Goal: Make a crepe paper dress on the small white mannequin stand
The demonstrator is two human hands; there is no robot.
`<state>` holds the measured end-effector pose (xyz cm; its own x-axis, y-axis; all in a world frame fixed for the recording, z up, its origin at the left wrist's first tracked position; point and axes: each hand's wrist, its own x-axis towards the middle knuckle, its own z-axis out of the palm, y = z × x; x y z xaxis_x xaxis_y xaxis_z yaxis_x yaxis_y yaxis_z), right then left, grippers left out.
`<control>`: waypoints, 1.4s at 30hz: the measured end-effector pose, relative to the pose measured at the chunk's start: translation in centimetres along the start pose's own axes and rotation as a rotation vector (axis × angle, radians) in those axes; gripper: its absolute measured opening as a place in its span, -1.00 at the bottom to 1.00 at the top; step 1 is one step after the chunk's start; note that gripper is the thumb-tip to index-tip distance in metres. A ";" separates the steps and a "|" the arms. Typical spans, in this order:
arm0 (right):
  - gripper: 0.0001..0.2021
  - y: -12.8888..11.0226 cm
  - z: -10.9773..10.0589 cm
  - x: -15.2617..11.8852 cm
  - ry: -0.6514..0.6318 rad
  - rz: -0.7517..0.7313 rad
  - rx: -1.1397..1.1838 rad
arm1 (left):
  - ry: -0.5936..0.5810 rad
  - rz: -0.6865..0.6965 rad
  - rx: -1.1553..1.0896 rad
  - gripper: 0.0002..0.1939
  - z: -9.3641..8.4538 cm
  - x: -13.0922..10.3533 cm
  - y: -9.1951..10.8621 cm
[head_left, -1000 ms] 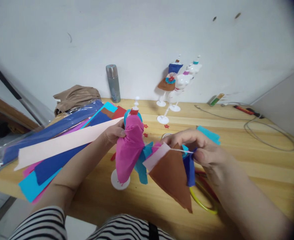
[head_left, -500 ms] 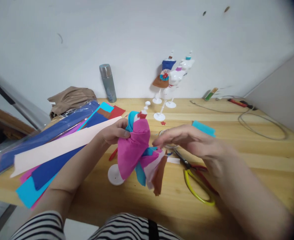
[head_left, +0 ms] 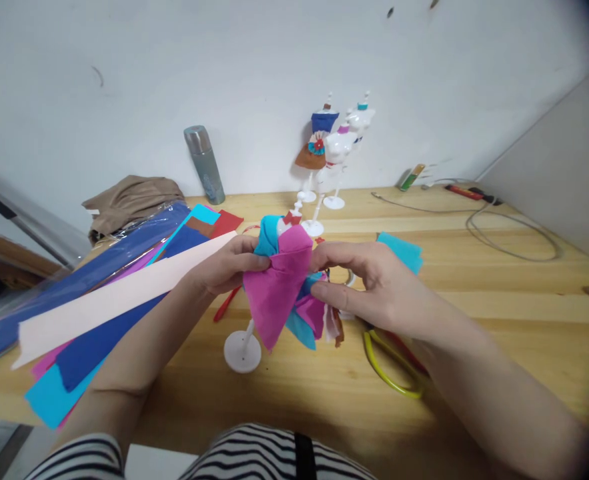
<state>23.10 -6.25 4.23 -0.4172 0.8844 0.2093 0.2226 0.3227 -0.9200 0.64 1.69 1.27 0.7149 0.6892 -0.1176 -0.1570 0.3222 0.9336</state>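
A miniature dress form, with its round white base [head_left: 243, 360] tilted towards me, is wrapped in pink fabric [head_left: 274, 293] and turquoise fabric [head_left: 269, 230]. A red piece [head_left: 291, 219] circles its neck. My left hand [head_left: 231, 265] grips the form's left side, thumb pressed on the cloth. At its right side, my right hand [head_left: 374, 287] is closed in a pinch on a gathered bunch of fabric [head_left: 310, 313] in pink, turquoise, pale pink and brown. What lies between those fingertips is partly hidden. Below that hand lie scissors with a yellow handle [head_left: 391, 375].
Several dress forms [head_left: 341, 145] stand at the back by a steel flask [head_left: 204, 163]. Fabric strips [head_left: 124, 290] and a plastic-wrapped blue pack [head_left: 84, 277] cover the left. A cable [head_left: 504, 250], turquoise piece [head_left: 401, 252] and red tool [head_left: 225, 307] lie on the table.
My right hand has come in from hovering beside the form and closed on the gathered fabric. The form has turned slightly, and the whole view has shifted a little.
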 end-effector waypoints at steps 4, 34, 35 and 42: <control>-0.95 0.2 0.4 -0.2 0.285 -0.135 -0.206 | 0.082 0.095 0.090 -0.60 0.9 -0.3 0.1; -0.71 2.1 1.1 0.5 0.350 -0.077 0.087 | 0.144 0.370 0.662 -0.81 4.5 -1.7 0.8; -0.72 2.2 1.1 0.5 0.340 -0.084 0.102 | 0.106 0.371 0.658 -0.80 4.3 -2.0 1.3; -0.67 0.8 1.2 0.4 0.301 0.005 0.110 | 0.300 0.430 0.597 -0.73 2.9 -2.6 2.1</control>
<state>22.03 -5.99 3.17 -0.1330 0.9513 0.2780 0.1202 0.2939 -0.9482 0.45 -1.30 4.55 0.4471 0.8470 0.2876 0.0749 -0.3558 0.9315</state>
